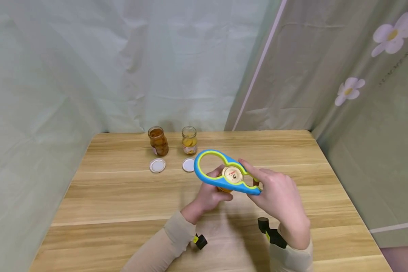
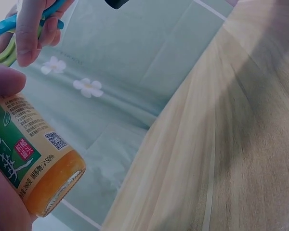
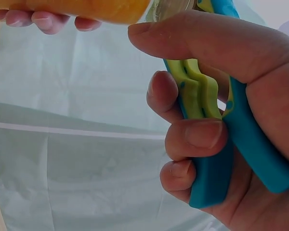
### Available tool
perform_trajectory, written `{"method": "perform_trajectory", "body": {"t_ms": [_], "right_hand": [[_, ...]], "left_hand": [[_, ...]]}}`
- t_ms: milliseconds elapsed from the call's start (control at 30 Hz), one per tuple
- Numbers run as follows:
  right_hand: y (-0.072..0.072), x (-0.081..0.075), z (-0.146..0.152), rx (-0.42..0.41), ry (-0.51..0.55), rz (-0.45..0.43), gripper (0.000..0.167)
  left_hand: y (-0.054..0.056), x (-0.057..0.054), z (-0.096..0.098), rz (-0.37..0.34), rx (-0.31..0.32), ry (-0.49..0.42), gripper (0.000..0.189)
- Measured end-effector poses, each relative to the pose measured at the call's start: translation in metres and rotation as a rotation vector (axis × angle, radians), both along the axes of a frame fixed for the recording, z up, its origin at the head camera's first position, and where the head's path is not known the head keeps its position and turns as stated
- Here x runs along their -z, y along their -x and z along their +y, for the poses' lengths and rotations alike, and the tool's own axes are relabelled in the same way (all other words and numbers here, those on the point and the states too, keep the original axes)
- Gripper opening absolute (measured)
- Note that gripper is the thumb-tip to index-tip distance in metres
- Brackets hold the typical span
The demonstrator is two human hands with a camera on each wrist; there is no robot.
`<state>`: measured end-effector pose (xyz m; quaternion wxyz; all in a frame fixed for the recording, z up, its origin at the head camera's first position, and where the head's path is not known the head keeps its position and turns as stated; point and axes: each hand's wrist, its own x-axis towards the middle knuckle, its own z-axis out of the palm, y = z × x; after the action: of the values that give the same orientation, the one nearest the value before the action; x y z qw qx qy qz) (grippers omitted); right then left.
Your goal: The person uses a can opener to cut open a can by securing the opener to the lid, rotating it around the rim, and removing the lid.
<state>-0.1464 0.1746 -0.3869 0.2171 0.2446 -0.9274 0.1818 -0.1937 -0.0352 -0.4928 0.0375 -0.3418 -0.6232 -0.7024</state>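
Note:
My left hand [image 1: 209, 194] grips a glass jar [image 2: 58, 180] of orange fruit with a green and tan label, held above the table. Around the jar's gold lid [image 1: 232, 175] sits a blue and lime jar opener [image 1: 207, 180]. Its handles are gripped by my right hand [image 1: 280, 192], whose fingers curl round them in the right wrist view. Most of the jar is hidden under the opener and the left hand in the head view; its label and base show in the left wrist view.
At the back of the wooden table [image 1: 122, 204] stand two lidless jars, one with brown contents [image 1: 158, 142] and one with yellow fruit [image 1: 189, 141]. Before them lie two lids, the left lid [image 1: 157, 165] and the right lid [image 1: 188, 165]. A curtain [image 1: 190, 68] hangs behind.

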Motion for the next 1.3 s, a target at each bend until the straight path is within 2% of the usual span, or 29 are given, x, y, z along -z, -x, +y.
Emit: {"method": "perform_trajectory", "body": {"t_ms": [167,400,767,933,1000,1200,1300], "right_hand": [[0.0,0.0,0.002,-0.01,0.003,-0.006,0.076],[0.001,0.0,0.004,-0.02,0.006,-0.02,0.073],[0.0,-0.002,0.005,-0.025,0.009,-0.047,0.074],[0.0,-0.003,0.007,-0.038,0.016,-0.064,0.075],[0.0,-0.003,0.008,-0.066,0.025,-0.069,0.076],[-0.001,-0.003,0.01,-0.206,0.069,-0.039,0.077],[-0.002,-0.003,0.011,-0.244,0.084,-0.021,0.076]], "left_hand": [[-0.001,-0.002,-0.002,0.0,0.015,0.012,0.084],[-0.001,-0.007,-0.006,-0.027,0.062,0.049,0.082],[0.003,-0.007,-0.012,-0.121,0.167,0.094,0.079],[0.008,-0.006,-0.018,-0.111,0.198,0.16,0.077],[0.008,-0.005,-0.021,-0.137,0.252,0.175,0.074],[0.007,-0.007,-0.025,-0.25,0.516,0.137,0.064],[0.006,-0.008,-0.025,-0.254,0.582,0.118,0.066]]}}
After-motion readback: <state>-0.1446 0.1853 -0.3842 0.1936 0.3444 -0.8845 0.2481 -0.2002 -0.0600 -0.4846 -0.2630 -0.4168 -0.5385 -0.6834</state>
